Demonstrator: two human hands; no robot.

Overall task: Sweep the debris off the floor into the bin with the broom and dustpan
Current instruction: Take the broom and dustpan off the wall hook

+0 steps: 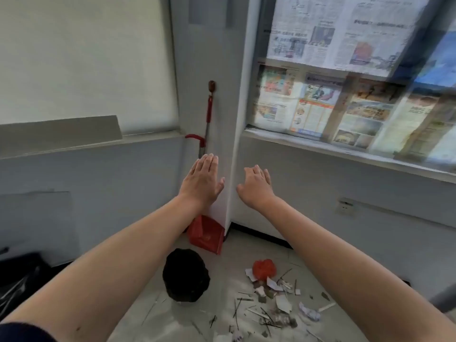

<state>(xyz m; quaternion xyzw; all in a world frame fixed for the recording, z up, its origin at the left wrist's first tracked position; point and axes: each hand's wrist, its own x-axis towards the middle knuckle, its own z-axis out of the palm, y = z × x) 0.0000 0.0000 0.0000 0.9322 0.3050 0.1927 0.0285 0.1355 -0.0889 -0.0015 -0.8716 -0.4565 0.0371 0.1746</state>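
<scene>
A red dustpan (206, 234) stands on the floor against the white pillar, its long handle (207, 124) rising up the corner beside a second red-tipped handle (195, 137). The broom head is hidden. A black-lined bin (185, 275) sits just in front of the dustpan. Debris (271, 294) lies on the floor to the bin's right: a red crumpled piece, paper scraps, thin sticks. My left hand (203, 180) is stretched out flat, fingers apart, just below the handles and touching nothing. My right hand (255, 186) reaches forward beside it, fingers loosely spread, empty.
A white pillar (222, 70) fills the corner between a blinded window on the left and a newspaper-covered window (345, 82) on the right. A black bag (17, 280) lies at the lower left. A wall socket (345, 206) sits on the right wall.
</scene>
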